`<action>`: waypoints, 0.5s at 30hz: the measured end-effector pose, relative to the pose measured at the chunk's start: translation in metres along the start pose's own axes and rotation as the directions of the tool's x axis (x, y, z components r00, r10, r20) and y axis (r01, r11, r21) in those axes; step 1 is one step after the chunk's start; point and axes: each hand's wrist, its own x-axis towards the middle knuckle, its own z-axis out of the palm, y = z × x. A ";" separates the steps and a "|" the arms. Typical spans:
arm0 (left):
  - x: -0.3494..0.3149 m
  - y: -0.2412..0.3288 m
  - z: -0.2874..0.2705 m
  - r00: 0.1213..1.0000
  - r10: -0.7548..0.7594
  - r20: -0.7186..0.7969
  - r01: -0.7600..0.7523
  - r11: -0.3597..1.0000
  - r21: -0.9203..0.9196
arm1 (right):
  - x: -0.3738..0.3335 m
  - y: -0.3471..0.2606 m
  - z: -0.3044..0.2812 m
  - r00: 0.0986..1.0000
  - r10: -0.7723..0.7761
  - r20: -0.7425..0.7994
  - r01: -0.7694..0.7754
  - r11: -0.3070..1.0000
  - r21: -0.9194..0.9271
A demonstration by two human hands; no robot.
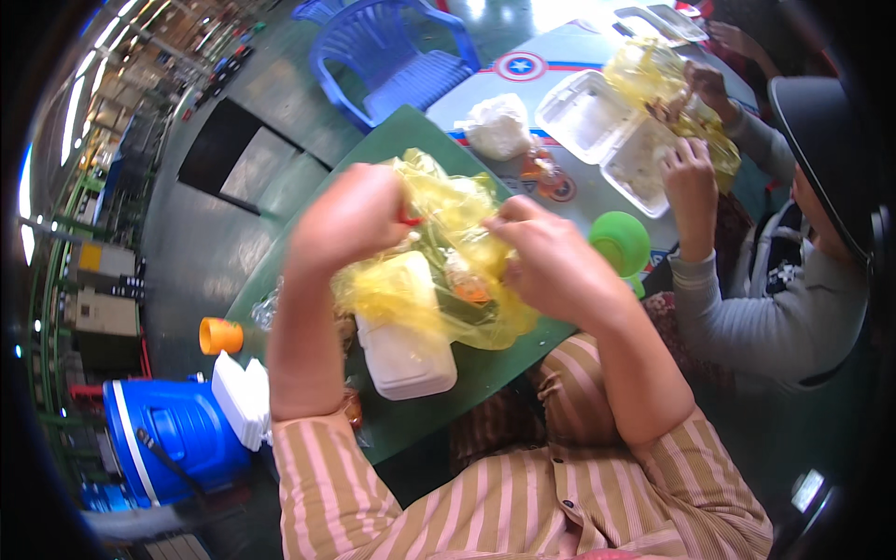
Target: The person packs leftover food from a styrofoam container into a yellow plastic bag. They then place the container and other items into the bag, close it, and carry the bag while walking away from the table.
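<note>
We see bright ceiling lights [72, 121] left of the green table [403, 135], glare beyond it. Beneath it we find shadow; fisheye edges bend into black.

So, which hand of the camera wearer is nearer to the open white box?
Right. The right hand is at the right side of the yellow bag, below and left of the open white box. The left hand is farther left, across the bag.

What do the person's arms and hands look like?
The left hand and right hand are bare, with no gloves or bracelets showing. The short sleeves have tan and pink stripes and leave the forearms uncovered.
</note>
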 end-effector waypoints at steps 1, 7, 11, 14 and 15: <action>-0.010 0.007 -0.015 0.992 0.114 -0.050 -0.114 0.994 0.004 | 0.001 0.011 0.007 1.000 -0.018 0.022 0.019 0.999 -0.028; 0.015 0.035 -0.056 0.877 0.414 -0.245 -0.396 0.910 0.119 | 0.009 0.025 0.021 0.993 -0.004 0.120 0.016 0.995 -0.100; 0.085 0.063 -0.045 0.876 0.412 -0.250 -0.430 0.903 -0.020 | 0.009 0.014 0.014 0.981 0.023 0.191 -0.002 0.994 -0.107; 0.140 0.105 0.002 0.886 0.463 -0.022 -0.463 0.885 -0.040 | 0.004 0.016 0.010 0.966 0.044 0.253 -0.014 0.993 -0.118; 0.160 0.106 0.027 0.878 0.475 0.061 -0.476 0.879 0.016 | 0.005 0.016 0.012 0.958 0.028 0.284 0.006 0.993 -0.117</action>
